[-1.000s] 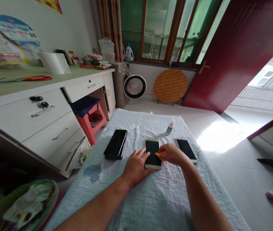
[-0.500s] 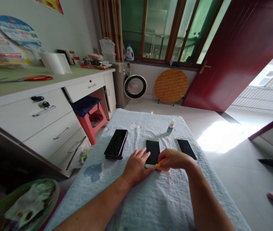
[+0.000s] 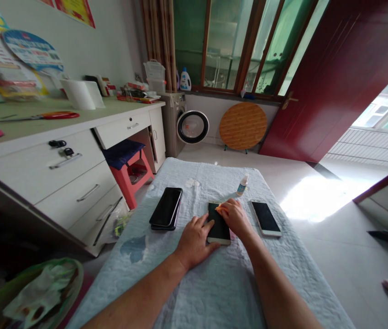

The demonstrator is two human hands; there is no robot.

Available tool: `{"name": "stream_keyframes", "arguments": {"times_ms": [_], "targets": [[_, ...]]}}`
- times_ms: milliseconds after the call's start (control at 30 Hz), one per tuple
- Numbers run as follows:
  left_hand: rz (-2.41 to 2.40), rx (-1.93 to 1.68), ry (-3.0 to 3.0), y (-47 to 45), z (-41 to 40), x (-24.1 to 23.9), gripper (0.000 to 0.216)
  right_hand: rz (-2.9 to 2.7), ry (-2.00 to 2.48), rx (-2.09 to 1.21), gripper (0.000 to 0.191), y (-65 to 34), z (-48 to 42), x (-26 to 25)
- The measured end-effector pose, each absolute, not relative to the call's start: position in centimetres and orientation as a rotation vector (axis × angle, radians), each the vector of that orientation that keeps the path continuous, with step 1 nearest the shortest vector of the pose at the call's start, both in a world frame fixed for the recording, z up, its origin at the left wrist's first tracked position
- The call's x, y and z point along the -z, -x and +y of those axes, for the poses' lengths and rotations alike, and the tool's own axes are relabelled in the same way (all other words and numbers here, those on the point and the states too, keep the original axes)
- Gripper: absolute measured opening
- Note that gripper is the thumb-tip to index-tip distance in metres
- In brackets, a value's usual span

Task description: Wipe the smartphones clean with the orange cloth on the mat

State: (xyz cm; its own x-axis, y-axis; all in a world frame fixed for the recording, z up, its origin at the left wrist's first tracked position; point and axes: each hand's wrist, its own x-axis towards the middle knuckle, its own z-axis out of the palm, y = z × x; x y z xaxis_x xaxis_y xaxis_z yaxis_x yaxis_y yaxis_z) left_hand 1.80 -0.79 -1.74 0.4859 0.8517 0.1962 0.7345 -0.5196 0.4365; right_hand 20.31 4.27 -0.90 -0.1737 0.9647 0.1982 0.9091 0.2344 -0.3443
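A smartphone (image 3: pixel 219 230) with a dark screen and pale frame lies face up on the light blue quilted cover. My left hand (image 3: pixel 194 242) rests at its left side, fingers spread, with fingertips on the screen's edge and the thumb by the bottom edge. Bunched in the fingers of my right hand (image 3: pixel 235 217) is an orange cloth (image 3: pixel 220 208), pressed to the upper part of the screen. Another pale-framed phone (image 3: pixel 265 218) lies to the right. To the left is a stack of dark phones (image 3: pixel 166 208). Behind stands a small spray bottle (image 3: pixel 242 185).
The quilted cover (image 3: pixel 194 292) spreads under both arms. At left are a white drawer desk (image 3: pixel 67 183), a red stool (image 3: pixel 132 176) and a green-rimmed basket (image 3: pixel 81 274). A washing machine (image 3: pixel 173 119) with its door open and a round wooden tabletop (image 3: pixel 243 125) stand at the back.
My right hand has moved with the orange cloth from the phone's lower right corner up to the top of the screen. The left hand stays in place.
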Motion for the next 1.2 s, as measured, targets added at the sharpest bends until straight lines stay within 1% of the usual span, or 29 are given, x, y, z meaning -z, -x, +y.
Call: {"name": "stream_keyframes", "arguments": {"times_ms": [200, 300, 500, 667, 967, 1200], "targets": [[1.344, -0.557, -2.447, -1.9, -0.7, 1.9, 0.064, -2.106, 1.873, -0.106, 0.028, -20.0, 5.9, 0.7], [1.351, -0.551, -2.448, -1.9, -0.7, 2.1, 0.067, -2.254, 1.917, -0.146, 0.03, -19.1, 7.5, 0.3], [1.386, -0.535, -2.476, -1.9, -0.7, 2.3, 0.064, -2.38, 1.891, -0.201, 0.027, -16.5, 9.9, 0.0], [1.41, -0.559, -2.463, -2.1, -0.9, 2.4, 0.064, -2.383, 1.933, -0.163, 0.03, -16.2, 9.8, 0.0], [1.392, -0.584, -2.44, -2.1, -1.0, 2.1, 0.065, -2.279, 2.029, -0.108, 0.034, -19.7, 9.0, 0.3], [1.363, -0.613, -2.448, -2.0, -0.9, 2.3, 0.066, -2.14, 2.059, -0.115, 0.031, -20.3, 7.4, 0.4]]}}
